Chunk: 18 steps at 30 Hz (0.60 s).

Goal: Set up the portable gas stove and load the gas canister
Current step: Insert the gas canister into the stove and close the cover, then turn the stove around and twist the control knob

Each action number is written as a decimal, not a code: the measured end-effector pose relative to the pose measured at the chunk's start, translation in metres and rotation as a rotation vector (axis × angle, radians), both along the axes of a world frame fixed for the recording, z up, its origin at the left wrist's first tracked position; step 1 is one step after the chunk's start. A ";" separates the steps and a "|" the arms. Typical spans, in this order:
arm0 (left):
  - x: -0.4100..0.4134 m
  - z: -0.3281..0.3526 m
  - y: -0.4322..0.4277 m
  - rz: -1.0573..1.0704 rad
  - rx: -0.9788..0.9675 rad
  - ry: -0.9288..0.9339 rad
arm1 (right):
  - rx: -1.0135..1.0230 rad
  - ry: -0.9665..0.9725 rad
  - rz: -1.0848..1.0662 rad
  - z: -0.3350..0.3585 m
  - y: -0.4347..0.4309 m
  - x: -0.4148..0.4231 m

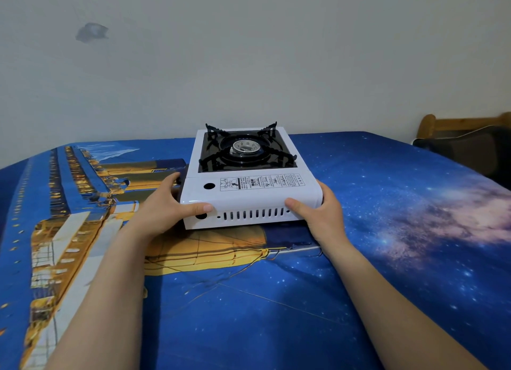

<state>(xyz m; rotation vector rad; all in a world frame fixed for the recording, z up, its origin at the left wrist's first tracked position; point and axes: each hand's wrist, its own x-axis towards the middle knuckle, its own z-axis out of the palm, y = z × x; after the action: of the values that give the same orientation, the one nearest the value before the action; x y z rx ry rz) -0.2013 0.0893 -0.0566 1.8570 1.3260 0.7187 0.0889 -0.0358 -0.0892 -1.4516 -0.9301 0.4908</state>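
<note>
A white portable gas stove (250, 188) sits on the blue printed cloth (249, 300), with its black pan support and silver burner (244, 147) on the far half. The near half is the closed white canister cover with a warning label. My left hand (168, 206) grips the stove's near left corner, thumb on the vented side wall. At the near right corner my right hand (320, 209) holds on, thumb pressed to the same wall. No gas canister is in view.
The cloth, printed with a ship and a starry sky, covers the whole surface. A plain wall stands right behind the stove. At the far right edge are a wooden frame (459, 123) and a dark cushion (470, 148).
</note>
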 end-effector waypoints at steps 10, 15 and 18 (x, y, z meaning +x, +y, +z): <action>0.025 0.007 -0.007 -0.033 -0.059 -0.136 | 0.007 0.047 -0.106 0.003 -0.004 0.005; 0.049 0.011 -0.020 0.002 -0.147 -0.271 | 0.046 0.137 -0.267 0.000 -0.005 0.009; 0.063 0.010 -0.023 0.152 -0.252 -0.380 | 0.032 0.197 -0.355 0.004 -0.004 0.006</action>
<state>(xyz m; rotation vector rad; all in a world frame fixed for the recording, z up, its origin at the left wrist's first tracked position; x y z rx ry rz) -0.1384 0.0664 -0.0471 1.3525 1.2488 0.8880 0.0951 -0.0396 -0.0853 -1.4707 -0.5071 0.3448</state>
